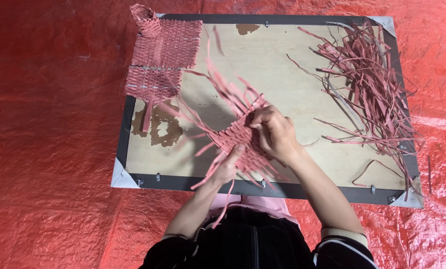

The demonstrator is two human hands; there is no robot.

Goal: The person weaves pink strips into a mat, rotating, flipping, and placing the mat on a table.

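Both hands grip the woven mat point(235, 135): left hand point(228, 167) beneath, right hand point(275, 133) atop.

Board point(292, 74) on floor sheet point(48, 149): half-woven mat point(233, 134) near centre, finished woven pieces point(165, 55) far left, loose strips point(372, 84) right.

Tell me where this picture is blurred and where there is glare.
Head view: motion blur on the loose strip ends around the woven piece; the left hand and right hand are fairly sharp; soft glare patches on the red sheet.
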